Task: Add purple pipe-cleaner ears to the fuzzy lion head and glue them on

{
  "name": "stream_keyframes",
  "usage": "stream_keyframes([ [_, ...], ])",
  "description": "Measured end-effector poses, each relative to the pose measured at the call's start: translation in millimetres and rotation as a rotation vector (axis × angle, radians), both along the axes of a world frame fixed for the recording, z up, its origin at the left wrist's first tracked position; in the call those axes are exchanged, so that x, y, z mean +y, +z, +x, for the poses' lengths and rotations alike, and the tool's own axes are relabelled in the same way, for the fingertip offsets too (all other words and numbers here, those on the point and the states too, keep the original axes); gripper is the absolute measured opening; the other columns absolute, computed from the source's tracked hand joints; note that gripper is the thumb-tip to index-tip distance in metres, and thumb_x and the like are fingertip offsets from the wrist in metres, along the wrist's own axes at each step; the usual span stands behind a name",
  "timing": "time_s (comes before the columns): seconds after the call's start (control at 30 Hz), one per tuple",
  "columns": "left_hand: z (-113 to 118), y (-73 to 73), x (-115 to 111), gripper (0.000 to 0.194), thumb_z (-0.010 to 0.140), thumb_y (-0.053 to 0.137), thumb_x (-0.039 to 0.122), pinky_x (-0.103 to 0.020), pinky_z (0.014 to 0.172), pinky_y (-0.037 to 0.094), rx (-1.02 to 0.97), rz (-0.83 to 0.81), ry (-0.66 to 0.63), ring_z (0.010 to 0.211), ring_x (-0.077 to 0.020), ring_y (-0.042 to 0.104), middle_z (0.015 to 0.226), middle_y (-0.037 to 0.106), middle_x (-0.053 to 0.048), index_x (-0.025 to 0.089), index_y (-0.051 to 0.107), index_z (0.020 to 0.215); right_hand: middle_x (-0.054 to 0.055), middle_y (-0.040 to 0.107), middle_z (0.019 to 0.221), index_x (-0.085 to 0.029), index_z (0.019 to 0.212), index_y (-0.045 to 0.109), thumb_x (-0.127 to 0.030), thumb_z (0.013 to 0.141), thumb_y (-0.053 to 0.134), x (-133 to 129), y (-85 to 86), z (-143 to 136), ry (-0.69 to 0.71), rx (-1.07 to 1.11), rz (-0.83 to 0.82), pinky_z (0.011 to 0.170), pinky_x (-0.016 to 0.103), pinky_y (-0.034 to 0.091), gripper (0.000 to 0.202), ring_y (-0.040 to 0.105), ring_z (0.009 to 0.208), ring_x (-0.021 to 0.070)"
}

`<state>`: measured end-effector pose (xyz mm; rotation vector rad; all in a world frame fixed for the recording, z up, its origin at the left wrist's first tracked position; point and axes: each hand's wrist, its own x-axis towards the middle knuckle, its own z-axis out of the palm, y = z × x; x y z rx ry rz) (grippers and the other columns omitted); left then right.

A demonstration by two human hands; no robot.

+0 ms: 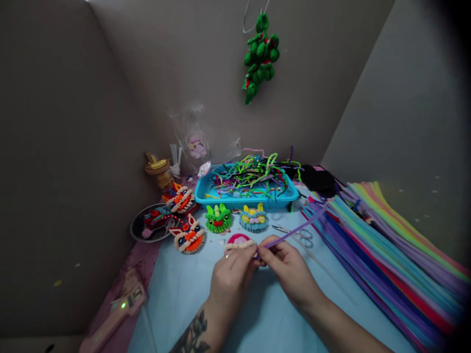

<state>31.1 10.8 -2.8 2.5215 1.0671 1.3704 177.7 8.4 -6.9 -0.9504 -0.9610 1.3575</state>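
Nearest the camera, your two forearms come in from the lower edge, the left one (200, 326) tattooed, above a light blue cloth (180, 299). Your right hand (289, 267) is closed in a pinch, thumb against the fingers, with no visible gap; it has hold of a purple stem (290, 233) close to the stem's near end. The rest of the stem slants up and away to the right, over the scissors (306, 239) toward the bundled stems (371, 267).

Your left hand (231, 270) meets the right at the fingertips. Its fingers are bent inward around the stem's near end, but the contact is covered; I cannot tell whether they grip the stem, the pink piece (241, 240), or both. The pink piece, cream along its near edge, shows directly beyond your left fingers, partly hidden by them.

Beyond your hands, the green head (219, 219) and the blue head (253, 219) sit side by side, apart, before a blue tray (246, 202) heaped with loose stems. An orange head (189, 239) lies to their left, near a dark bowl (133, 236) with coloured pieces in it. At the lower left, a pink tool (106, 326) shows a lit green lamp. A green ornament (261, 54) hangs on the wall above the tray.
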Motion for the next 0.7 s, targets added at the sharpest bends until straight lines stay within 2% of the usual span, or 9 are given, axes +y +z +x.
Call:
stream_keyframes([
  [0.17,-0.6,1.0,-0.4,0.022,0.092,0.049,0.015,-0.031,0.077,0.057,0.022,0.025,0.050,0.086,-0.0188,0.070,0.098,0.074,-0.009,0.015,0.060,0.111,-0.001,0.060,0.066,-0.017,0.073,0.061,-0.042,0.078,0.070,-0.5,4.2,0.5,0.009,-0.068,0.050,0.061,0.022,0.047,0.027,0.057,0.063,0.0123],
  [0.4,1.3,3.5,-1.7,0.019,0.091,0.049,0.014,-0.027,0.074,0.056,-0.032,-0.092,0.050,0.083,-0.0173,0.069,0.093,0.074,-0.008,0.015,0.064,0.103,0.001,0.062,0.069,-0.018,0.075,0.063,-0.040,0.078,0.070,-0.4,0.6,2.5,-0.027,-0.148,0.097,0.063,0.024,0.047,0.023,0.058,0.066,0.0142],
  [0.7,4.6,8.4,-4.5,0.013,0.089,0.053,0.014,-0.024,0.065,0.052,-0.122,-0.297,0.027,0.070,-0.0148,0.065,0.078,0.071,-0.004,0.018,0.066,0.092,0.001,0.063,0.069,-0.017,0.075,0.064,-0.041,0.077,0.071,1.0,1.7,2.4,-0.035,-0.135,0.097,0.062,0.025,0.049,0.024,0.059,0.066,0.0149],
])
